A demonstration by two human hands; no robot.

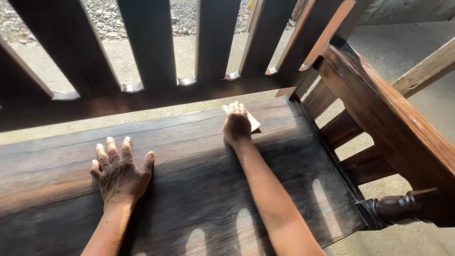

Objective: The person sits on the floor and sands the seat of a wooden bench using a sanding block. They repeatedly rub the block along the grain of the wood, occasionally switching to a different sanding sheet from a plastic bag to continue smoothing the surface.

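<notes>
seen from the head camera, looking down: a dark stained wooden bench seat (199, 189) fills the lower and middle part of the frame, its grain running left to right.

the left hand (121, 173), lower left of centre, lies flat on the seat with fingers spread wide and palm down, holding nothing.

the right hand (237, 127), just above the centre of the frame, is curled over a small pale sheet of sandpaper (253, 124), pressing it against the seat near the back edge (only the sheet's edges show past the fingers).

across the top of the frame stand the dark slats of the backrest (147, 42), with gravel (104, 19) showing between them.

at the right edge a brown armrest (388, 118) slopes down to a turned post (398, 208) in the lower right corner, over a concrete floor (403, 47).
</notes>
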